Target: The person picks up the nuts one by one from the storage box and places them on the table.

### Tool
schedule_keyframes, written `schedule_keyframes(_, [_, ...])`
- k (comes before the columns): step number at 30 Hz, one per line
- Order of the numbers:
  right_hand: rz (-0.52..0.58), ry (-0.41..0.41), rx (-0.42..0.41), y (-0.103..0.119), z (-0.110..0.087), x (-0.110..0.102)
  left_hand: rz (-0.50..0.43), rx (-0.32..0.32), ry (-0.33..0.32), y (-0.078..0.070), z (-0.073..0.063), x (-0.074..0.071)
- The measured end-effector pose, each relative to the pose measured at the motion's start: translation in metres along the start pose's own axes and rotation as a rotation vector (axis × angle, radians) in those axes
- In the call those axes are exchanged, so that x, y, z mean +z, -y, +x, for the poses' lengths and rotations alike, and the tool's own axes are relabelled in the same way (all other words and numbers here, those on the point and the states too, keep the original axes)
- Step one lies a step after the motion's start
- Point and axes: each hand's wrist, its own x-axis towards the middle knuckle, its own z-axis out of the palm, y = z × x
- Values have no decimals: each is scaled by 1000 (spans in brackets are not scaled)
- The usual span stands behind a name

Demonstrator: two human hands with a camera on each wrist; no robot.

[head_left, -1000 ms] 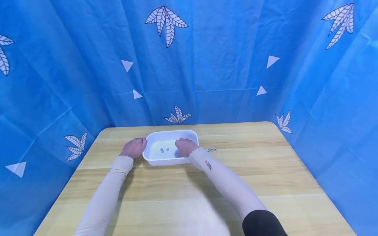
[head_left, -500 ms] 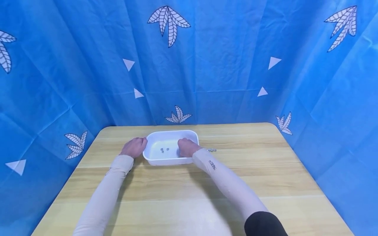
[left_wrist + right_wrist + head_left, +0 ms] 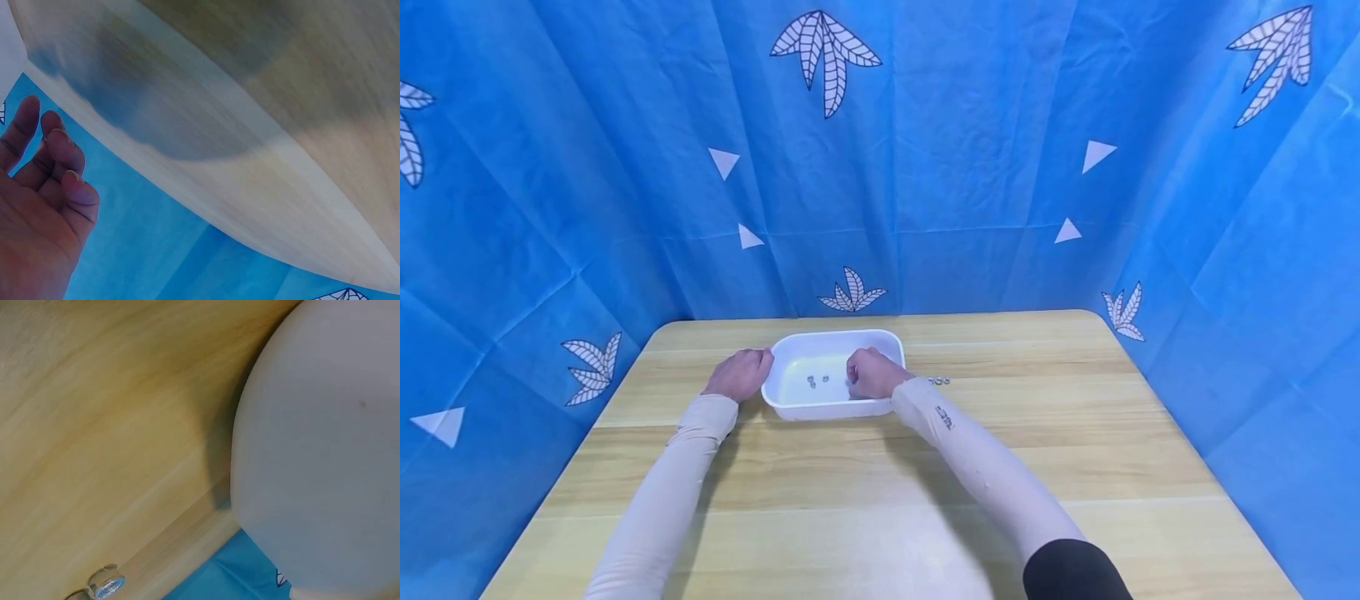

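Observation:
My left hand holds the left end of the white rectangular tray at its rim. In the left wrist view, the fingers are loosely bent and the thumb is out of sight; a corner of the tray shows beside them. Inside the tray's right half is my right hand, fingers curled low over the floor; what they may hold is hidden. Three small silver pieces, nut-like in shape, lie left of that hand. The tray's outer wall fills much of the right wrist view.
Just right of the tray, three more small silver pieces stand in a row on the wooden table. One metal piece shows near the lower edge of the right wrist view. Blue curtains surround the table's back and sides.
My right hand has shifted slightly to the right within the tray and turned a little, so a dark gap between its curled fingers shows. The left hand and tray stay put.

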Motion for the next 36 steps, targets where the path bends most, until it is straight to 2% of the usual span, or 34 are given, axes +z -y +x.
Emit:
schedule_keyframes(6, [19, 33, 11, -1, 0, 0, 3, -8, 7, 0, 0, 1])
schedule_keyframes(13, [39, 34, -32, 0, 1, 2, 1, -6, 5, 2, 0, 1])
schedule_keyframes(19, [65, 29, -5, 3, 0, 1, -1, -3, 5, 2, 0, 1])
schedule_keyframes(30, [257, -22, 10, 1, -1, -1, -5, 3, -1, 5, 1, 3])
schedule_keyframes(36, [392, -69, -23, -3, 1, -4, -10, 0, 3, 4, 1, 3])
